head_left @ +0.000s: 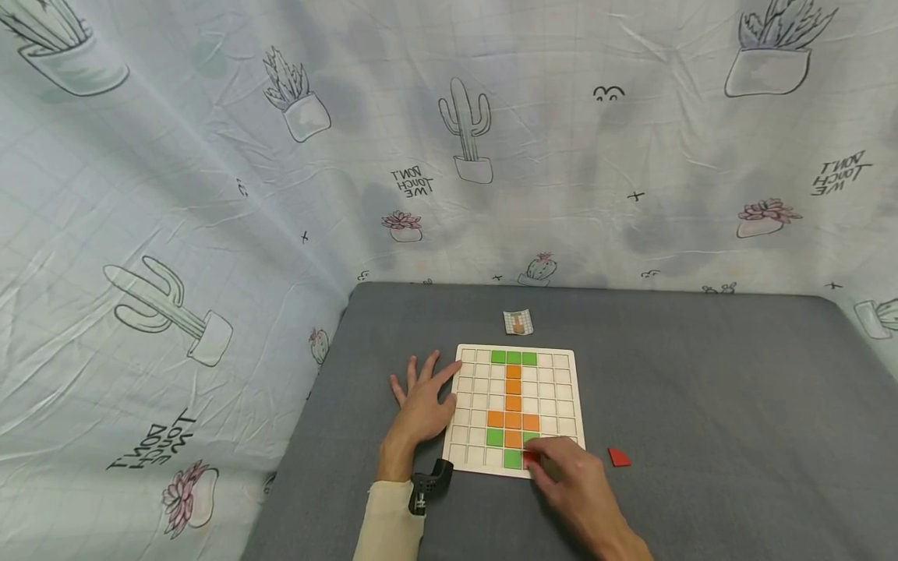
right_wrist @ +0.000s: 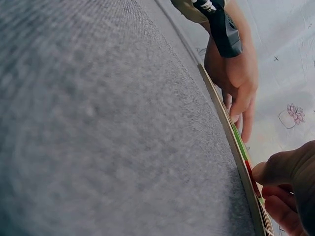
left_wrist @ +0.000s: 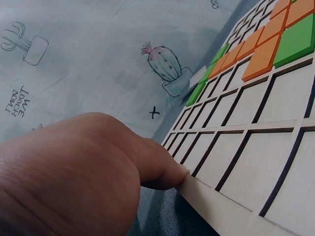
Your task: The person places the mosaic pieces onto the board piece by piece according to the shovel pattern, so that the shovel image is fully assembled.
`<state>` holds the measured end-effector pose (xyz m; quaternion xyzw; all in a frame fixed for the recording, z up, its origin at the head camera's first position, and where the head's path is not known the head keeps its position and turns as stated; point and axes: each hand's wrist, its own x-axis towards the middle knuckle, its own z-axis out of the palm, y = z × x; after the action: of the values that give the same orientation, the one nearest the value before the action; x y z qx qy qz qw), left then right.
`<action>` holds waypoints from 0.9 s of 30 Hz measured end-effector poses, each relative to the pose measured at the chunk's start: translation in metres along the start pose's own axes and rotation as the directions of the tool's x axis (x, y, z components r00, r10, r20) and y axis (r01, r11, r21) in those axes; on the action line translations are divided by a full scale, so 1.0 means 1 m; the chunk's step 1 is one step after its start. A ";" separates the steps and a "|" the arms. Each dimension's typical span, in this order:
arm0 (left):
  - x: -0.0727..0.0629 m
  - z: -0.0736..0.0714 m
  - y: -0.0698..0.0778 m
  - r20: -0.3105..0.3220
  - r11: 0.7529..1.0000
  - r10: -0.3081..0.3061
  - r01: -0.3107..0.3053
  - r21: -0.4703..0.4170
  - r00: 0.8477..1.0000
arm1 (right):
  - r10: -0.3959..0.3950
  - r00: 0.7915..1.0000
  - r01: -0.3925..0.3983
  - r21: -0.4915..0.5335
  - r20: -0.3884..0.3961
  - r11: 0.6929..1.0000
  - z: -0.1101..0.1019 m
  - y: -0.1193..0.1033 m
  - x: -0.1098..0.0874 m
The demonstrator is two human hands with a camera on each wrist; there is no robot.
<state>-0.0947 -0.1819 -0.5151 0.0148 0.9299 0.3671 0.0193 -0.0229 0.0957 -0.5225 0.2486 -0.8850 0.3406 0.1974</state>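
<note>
A pale wooden grid board lies on the table, with orange tiles in a column and short cross row. Green tiles fill three squares of the far row; more green ones sit near the front. My left hand is spread at the board's left edge, its thumb touching the rim in the left wrist view. Over the front row, my right hand pinches a red tile beside a green one. The fingers partly cover this red tile, also visible under the thumb in the right wrist view.
Right of the board lies a loose red piece with one curved side. A small patterned card is behind the board on the grey table. Printed cloth hangs behind and at the left.
</note>
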 end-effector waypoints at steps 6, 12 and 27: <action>0.000 -0.002 0.002 0.004 1.000 -0.008 0.008 0.008 1.000 | -0.061 0.997 0.064 0.077 -0.037 0.995 -0.005 0.006 0.002; 0.000 0.002 -0.003 -0.032 0.998 0.038 -0.039 -0.042 0.999 | 0.010 1.000 -0.012 0.154 0.013 0.988 -0.020 0.015 0.001; 0.001 0.000 0.003 0.000 1.000 -0.008 0.008 0.012 1.000 | 0.137 0.990 -0.136 0.034 -0.027 0.990 -0.073 0.067 -0.018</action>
<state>-0.0958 -0.1800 -0.5133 0.0112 0.9321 0.3614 0.0206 -0.0338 0.1958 -0.5159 0.1855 -0.8914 0.3711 0.1825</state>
